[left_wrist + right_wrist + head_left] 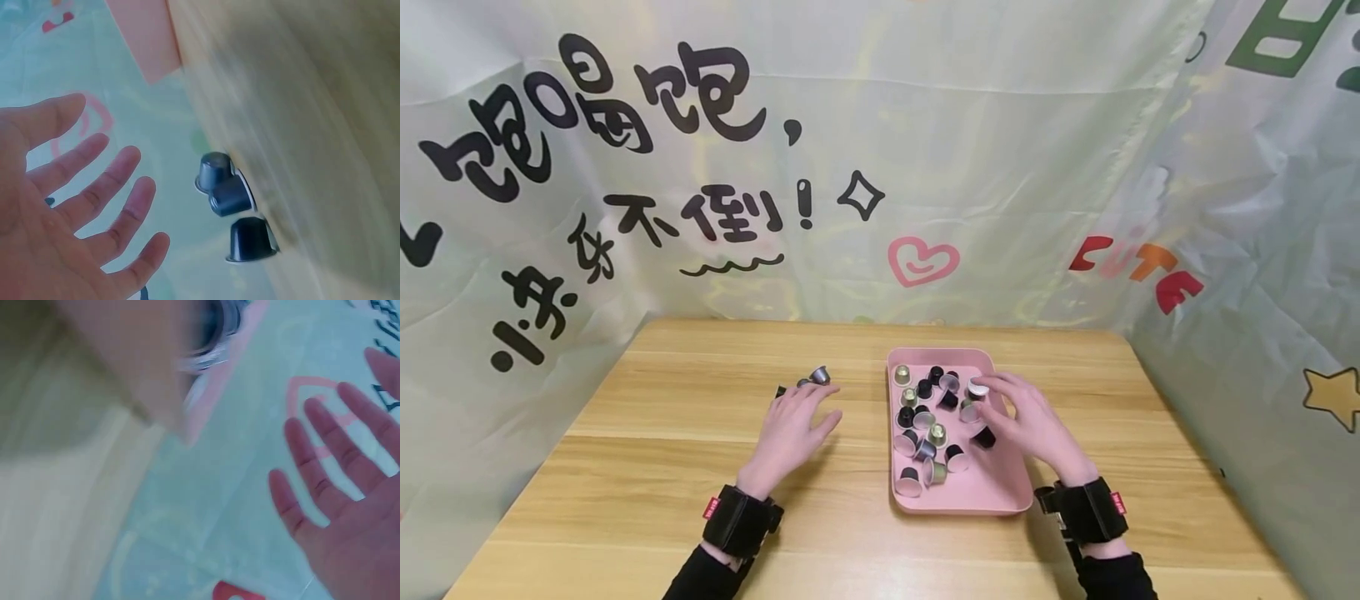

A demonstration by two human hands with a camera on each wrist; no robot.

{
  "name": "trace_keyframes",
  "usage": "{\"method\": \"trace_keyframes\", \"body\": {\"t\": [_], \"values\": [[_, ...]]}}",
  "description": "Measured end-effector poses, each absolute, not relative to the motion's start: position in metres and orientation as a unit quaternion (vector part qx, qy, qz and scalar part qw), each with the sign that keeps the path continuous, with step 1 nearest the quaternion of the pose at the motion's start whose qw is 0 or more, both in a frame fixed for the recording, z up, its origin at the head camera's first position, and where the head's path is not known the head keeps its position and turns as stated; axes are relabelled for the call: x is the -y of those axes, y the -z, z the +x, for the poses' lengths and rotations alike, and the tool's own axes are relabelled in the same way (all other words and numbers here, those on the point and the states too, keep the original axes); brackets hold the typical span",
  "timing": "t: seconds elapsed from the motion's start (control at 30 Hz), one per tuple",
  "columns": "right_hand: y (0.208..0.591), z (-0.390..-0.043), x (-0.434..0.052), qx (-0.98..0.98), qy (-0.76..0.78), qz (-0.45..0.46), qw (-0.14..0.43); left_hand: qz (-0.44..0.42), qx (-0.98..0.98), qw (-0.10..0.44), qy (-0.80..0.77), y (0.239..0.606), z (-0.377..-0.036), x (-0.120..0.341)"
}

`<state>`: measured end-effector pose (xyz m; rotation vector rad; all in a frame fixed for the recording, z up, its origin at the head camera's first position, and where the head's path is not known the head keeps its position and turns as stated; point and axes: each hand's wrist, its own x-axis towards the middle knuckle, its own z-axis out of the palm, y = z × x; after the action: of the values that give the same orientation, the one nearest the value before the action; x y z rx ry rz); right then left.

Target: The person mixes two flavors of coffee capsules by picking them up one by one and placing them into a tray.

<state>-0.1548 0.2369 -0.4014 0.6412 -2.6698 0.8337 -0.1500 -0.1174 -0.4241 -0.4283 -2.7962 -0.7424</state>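
My left hand [786, 429] hovers over the table with its fingers spread and nothing held. Just beyond its fingertips lie a grey-blue coffee capsule [232, 197], a dark grey capsule [215, 169] leaning against it and a black capsule [250, 239] slightly apart. In the head view the fingers partly hide this group. Over the right side of a pink tray [981, 487] is my right hand [1037, 421], its fingers extended and loosely apart. The right wrist view shows its palm empty. Beneath those fingers, a white-lidded capsule [977, 388] and a black capsule [984, 437] show inside the tray.
Many more capsules fill the tray's left and middle, among them a green-gold capsule [937, 434] and a blue-grey capsule [925, 450]. The wooden table [715, 358] ends at a printed cloth backdrop [1000, 167] at the back and sides.
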Motion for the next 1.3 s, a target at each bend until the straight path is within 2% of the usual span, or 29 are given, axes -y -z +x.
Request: {"method": "trace_keyframes", "body": {"t": [0.3, 0.7, 0.9, 1.13, 1.3], "values": [[0.377, -0.161, -0.227, 0.926, -0.258, 0.252, 0.109, -0.134, 0.945, 0.118, 0.275, 0.429, -0.145, 0.129], [0.351, -0.191, -0.169, 0.918, -0.224, 0.323, 0.062, -0.121, 0.944, 0.129, 0.279, 0.430, -0.145, 0.137], [0.346, -0.210, -0.139, 0.908, -0.235, 0.346, -0.007, -0.111, 0.945, 0.121, 0.283, 0.430, -0.145, 0.140], [0.343, -0.232, -0.100, 0.922, -0.192, 0.324, -0.095, -0.102, 0.949, 0.103, 0.280, 0.429, -0.147, 0.142], [0.343, -0.245, -0.082, 0.922, -0.172, 0.325, -0.121, -0.091, 0.953, 0.098, 0.273, 0.428, -0.148, 0.147]]}}
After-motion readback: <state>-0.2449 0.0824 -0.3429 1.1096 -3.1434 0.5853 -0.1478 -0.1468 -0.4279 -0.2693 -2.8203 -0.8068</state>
